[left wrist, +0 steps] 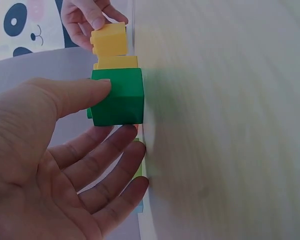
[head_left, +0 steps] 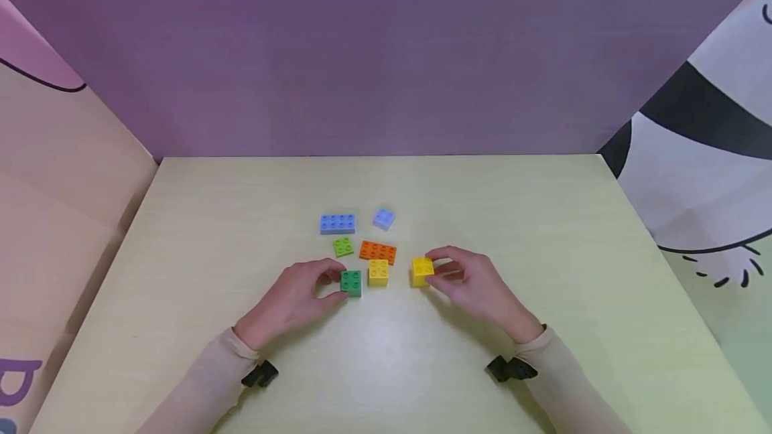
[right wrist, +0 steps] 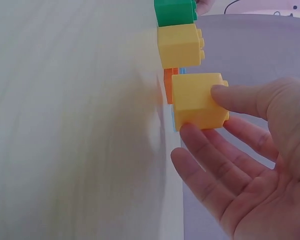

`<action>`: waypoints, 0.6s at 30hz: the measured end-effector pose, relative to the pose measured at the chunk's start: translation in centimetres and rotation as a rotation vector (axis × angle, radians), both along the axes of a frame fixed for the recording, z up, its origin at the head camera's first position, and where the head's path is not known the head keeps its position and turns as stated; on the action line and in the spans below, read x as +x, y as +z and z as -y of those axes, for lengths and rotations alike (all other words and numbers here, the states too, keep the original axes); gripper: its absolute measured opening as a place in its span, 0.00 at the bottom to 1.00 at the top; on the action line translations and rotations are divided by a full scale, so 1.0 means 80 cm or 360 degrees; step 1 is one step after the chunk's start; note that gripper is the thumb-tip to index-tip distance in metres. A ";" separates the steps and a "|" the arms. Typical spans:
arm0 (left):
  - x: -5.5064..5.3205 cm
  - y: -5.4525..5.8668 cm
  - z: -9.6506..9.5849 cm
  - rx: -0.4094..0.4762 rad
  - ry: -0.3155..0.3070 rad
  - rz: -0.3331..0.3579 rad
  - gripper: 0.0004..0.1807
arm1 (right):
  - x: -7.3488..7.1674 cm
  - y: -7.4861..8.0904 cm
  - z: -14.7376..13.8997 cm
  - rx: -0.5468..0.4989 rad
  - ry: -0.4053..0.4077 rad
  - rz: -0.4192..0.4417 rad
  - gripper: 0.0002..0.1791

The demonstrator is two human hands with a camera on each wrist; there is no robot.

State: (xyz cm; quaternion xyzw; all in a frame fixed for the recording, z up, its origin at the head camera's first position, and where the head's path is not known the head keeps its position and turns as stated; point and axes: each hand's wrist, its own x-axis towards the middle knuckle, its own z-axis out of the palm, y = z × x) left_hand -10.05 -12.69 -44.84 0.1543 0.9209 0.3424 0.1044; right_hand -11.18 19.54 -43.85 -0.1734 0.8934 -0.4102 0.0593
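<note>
My left hand (head_left: 301, 292) pinches a dark green brick (head_left: 351, 284) between thumb and fingertips, studs up, low at the table. In the left wrist view the thumb lies on the near side of the green brick (left wrist: 119, 97). Opposite it, my right hand (head_left: 479, 288) pinches a yellow brick (head_left: 422, 272) by its side. The right wrist view shows the thumb on one face of this yellow brick (right wrist: 197, 100) and fingertips under its other side. Between the two hands a second yellow brick (head_left: 378, 273) stands on the table, untouched, close beside the green one.
Just behind lie an orange brick (head_left: 378, 252) and a small lime green brick (head_left: 342, 246). Farther back are a long blue brick (head_left: 338, 224) and a small light blue brick (head_left: 383, 219). The pale wooden table (head_left: 241, 206) meets a purple wall (head_left: 386, 59) at its far edge.
</note>
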 end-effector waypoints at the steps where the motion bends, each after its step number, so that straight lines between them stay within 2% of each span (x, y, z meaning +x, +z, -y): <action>1: 0.000 0.000 0.000 0.0002 -0.0003 -0.0004 0.19 | 0.000 0.001 0.000 0.0000 0.0002 -0.0006 0.19; 18: 0.000 0.001 -0.001 0.0014 -0.0016 0.0006 0.19 | -0.002 0.016 0.007 -0.0066 -0.0017 -0.0094 0.18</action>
